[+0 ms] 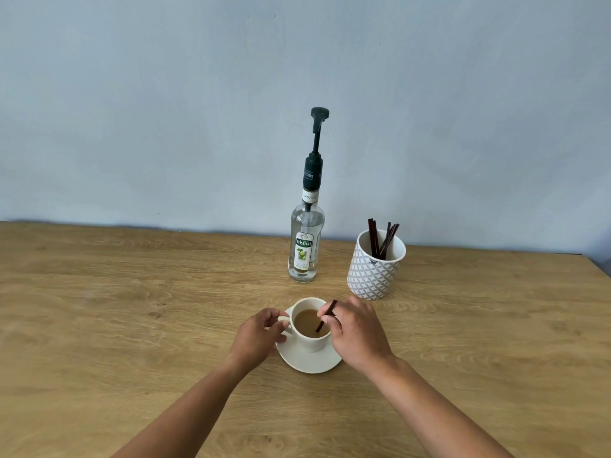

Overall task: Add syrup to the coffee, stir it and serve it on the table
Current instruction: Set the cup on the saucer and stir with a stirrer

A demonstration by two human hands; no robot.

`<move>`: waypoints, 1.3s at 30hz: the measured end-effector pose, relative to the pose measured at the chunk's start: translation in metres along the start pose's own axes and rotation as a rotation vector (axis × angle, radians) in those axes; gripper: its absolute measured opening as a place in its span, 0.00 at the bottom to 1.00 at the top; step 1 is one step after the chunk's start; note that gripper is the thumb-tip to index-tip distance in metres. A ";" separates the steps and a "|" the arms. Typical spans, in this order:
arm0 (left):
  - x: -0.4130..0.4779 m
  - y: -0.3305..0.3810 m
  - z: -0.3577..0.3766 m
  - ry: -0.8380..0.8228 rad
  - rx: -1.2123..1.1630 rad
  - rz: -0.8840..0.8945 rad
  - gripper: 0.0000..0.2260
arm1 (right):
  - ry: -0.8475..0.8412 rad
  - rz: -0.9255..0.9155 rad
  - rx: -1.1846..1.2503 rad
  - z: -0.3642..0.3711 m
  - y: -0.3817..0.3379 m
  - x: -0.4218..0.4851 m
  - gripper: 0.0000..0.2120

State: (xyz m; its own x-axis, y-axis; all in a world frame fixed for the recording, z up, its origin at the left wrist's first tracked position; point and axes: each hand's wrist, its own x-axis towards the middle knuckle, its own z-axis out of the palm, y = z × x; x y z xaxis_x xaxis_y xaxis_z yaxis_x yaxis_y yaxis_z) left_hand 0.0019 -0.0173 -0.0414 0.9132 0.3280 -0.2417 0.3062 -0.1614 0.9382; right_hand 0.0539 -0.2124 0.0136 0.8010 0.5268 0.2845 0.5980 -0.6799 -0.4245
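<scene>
A white cup (310, 342) of light brown coffee (305, 320) stands on a white saucer (310, 363) in the middle of the wooden table. My left hand (258, 335) pinches the cup's handle at its left side. My right hand (355, 332) holds a dark brown stir stick (327, 314) between its fingertips, and the stick's lower end is dipped in the coffee. Behind the cup stands a clear syrup bottle (305, 246) with a dark green pump, upright and untouched.
A white and grey patterned holder (375, 272) with several dark stir sticks stands to the right of the bottle. The wooden table (132, 309) runs back to a pale blue wall. Its right edge shows at the far right.
</scene>
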 end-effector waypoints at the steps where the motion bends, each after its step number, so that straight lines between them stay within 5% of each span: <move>1: 0.000 0.000 0.000 0.000 -0.001 -0.001 0.03 | -0.003 0.000 0.024 0.001 -0.001 0.000 0.06; 33: 0.000 0.001 0.000 0.004 0.020 -0.004 0.04 | -0.004 0.047 0.011 0.004 0.001 0.001 0.06; 39: 0.000 -0.003 -0.001 0.013 0.040 0.025 0.12 | -0.037 0.106 0.032 0.011 -0.004 0.004 0.07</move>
State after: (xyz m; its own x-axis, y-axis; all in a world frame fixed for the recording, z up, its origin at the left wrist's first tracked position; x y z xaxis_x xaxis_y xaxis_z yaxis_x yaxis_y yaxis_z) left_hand 0.0008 -0.0165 -0.0437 0.9171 0.3358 -0.2148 0.2942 -0.2066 0.9331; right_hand 0.0546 -0.2022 0.0071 0.8576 0.4718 0.2047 0.5082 -0.7164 -0.4780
